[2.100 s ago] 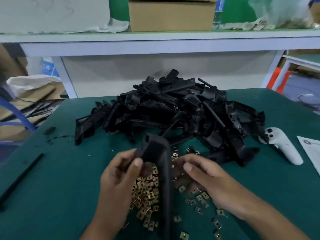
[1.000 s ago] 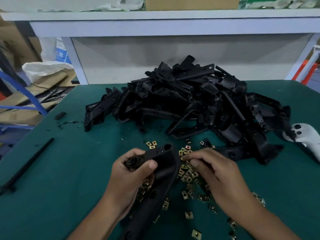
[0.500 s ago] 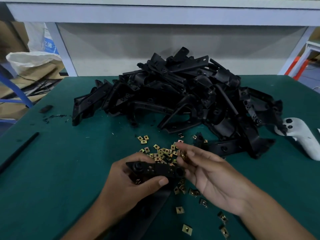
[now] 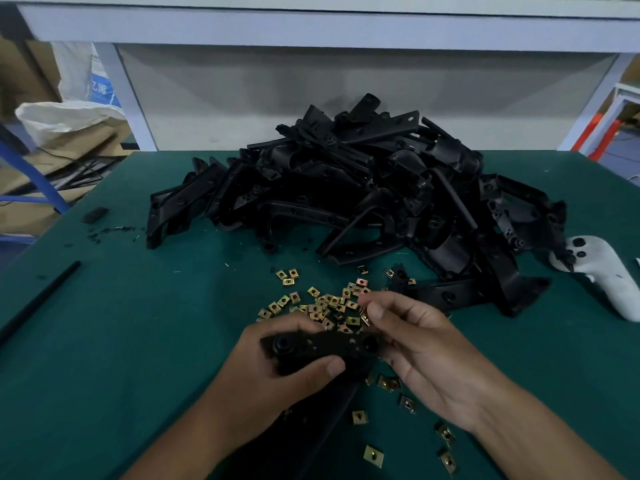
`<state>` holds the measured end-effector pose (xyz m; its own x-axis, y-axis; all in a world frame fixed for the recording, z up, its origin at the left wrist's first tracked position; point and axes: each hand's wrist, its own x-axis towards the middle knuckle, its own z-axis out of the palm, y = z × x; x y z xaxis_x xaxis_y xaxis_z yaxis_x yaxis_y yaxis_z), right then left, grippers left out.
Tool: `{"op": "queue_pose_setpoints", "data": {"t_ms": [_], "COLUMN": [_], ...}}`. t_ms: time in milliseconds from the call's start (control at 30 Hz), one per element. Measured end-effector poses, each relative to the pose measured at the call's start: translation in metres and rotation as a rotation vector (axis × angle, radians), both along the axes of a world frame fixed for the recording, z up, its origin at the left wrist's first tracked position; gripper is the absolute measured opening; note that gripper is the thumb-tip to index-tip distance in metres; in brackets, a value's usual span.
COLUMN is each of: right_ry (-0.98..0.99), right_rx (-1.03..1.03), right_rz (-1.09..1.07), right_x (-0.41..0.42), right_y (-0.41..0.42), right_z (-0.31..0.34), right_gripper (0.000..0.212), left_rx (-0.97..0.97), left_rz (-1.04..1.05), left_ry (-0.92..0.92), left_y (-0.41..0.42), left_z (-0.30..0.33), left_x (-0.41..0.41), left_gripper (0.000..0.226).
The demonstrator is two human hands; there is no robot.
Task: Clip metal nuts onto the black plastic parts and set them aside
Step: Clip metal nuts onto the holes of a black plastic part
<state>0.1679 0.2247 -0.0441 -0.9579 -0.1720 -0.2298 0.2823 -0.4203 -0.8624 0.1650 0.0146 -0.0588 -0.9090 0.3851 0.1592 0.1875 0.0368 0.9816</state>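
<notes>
A workbench covered in dark green matting [image 4: 145, 341] fills the view, with a pale grey shelf frame [image 4: 311, 29] running across the far side. In the middle of the bench, toward the far edge, sits a large heap of black plastic parts [image 4: 363, 188], tangled over one another. Nearer, a loose scatter of small brass-coloured metal nuts [image 4: 322, 304] lies on the matting, with a few more strays [image 4: 373, 455] at the near right.

At the near centre, the left hand [image 4: 270, 386] grips one black plastic part [image 4: 325, 344], thumb curled over its near edge and fingers wrapped behind; the part lies roughly level, and its long body runs down toward the near edge under the wrist. The right hand [image 4: 426, 351] meets the right end of that part, its thumb and forefinger drawn together in a narrow pinch just above it. A nut appears to be held in that pinch, though it is too small to make out clearly.

At the far right edge lies a white handheld controller [image 4: 602, 275], touching the heap. On the left a thin black rod [image 4: 38, 299] lies on the matting, and a white sack [image 4: 65, 119] sits beyond the bench's left side.
</notes>
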Motion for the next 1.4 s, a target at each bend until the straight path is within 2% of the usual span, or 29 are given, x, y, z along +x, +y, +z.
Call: {"op": "queue_pose_setpoints", "data": {"t_ms": [167, 400, 567, 667, 767, 900, 1000, 1100, 1200, 1400], "right_ry": [-0.003, -0.049, -0.041, -0.058, -0.054, -0.094, -0.121, -0.133, -0.136, -0.024], "right_rx": [-0.027, 0.109, 0.159, 0.126, 0.098, -0.056, -0.126, -0.158, -0.130, 0.081], "right_rz": [0.010, -0.001, 0.010, 0.024, 0.038, 0.070, 0.093, 0.104, 0.067, 0.109], "right_x": [-0.001, 0.000, 0.002, 0.001, 0.001, 0.001, -0.001, -0.002, -0.001, 0.004], "right_y": [0.001, -0.002, -0.003, -0.002, -0.001, 0.000, 0.003, 0.004, 0.004, 0.004], "right_z": [-0.002, -0.005, 0.001, 0.003, 0.003, 0.004, 0.003, 0.005, 0.007, 0.010], "right_gripper": [0.028, 0.033, 0.017, 0.010, 0.011, 0.004, 0.008, 0.010, 0.016, 0.021], "left_rx": [-0.024, 0.004, 0.011, 0.023, 0.029, -0.006, -0.058, -0.065, -0.065, -0.110], "left_rz": [-0.016, -0.002, -0.008, -0.024, -0.027, -0.026, -0.005, -0.035, -0.121, -0.196], "left_ry": [0.031, -0.005, 0.003, 0.011, 0.016, 0.032, 0.044, 0.016, -0.034, -0.085], "left_y": [0.001, 0.001, 0.002, 0.001, 0.001, 0.001, 0.001, 0.000, 0.000, 0.002], "left_z": [0.002, 0.003, 0.002, 0.002, 0.002, 0.000, -0.001, -0.002, -0.002, -0.003], "left_x": [0.001, 0.001, 0.000, 0.000, -0.001, -0.001, -0.002, -0.003, -0.003, 0.001], "left_gripper": [0.026, 0.019, 0.020, 0.017, 0.015, 0.017, 0.023, 0.018, 0.020, 0.013]}}
